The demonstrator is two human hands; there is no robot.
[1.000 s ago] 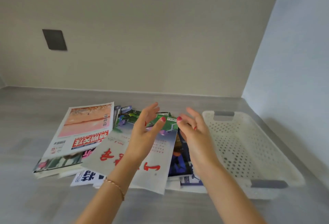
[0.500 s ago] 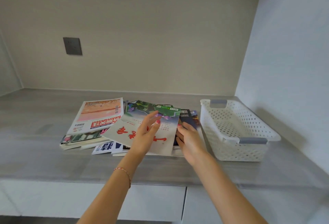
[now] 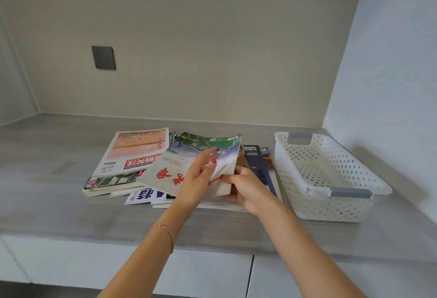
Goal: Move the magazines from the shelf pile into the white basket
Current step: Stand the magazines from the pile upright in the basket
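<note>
Head view: grey shelf [image 3: 59,215], empty white basket [image 3: 350,207] on its right, magazine pile [image 3: 123,179] beside it. Right hand [image 3: 248,186] pinches the top magazine [image 3: 189,167] at its near corner; left hand [image 3: 198,179] rests flat on its cover. Gripped by one corner, it could sag, slip, or drag neighbours off.

The single head-worn camera looks forward and down, fairly near, over the grey shelf [image 3: 71,215].

Dark wall socket [image 3: 103,57] on beige wall, grey countertop [image 3: 47,203], white cabinet fronts [image 3: 203,271] below
</note>
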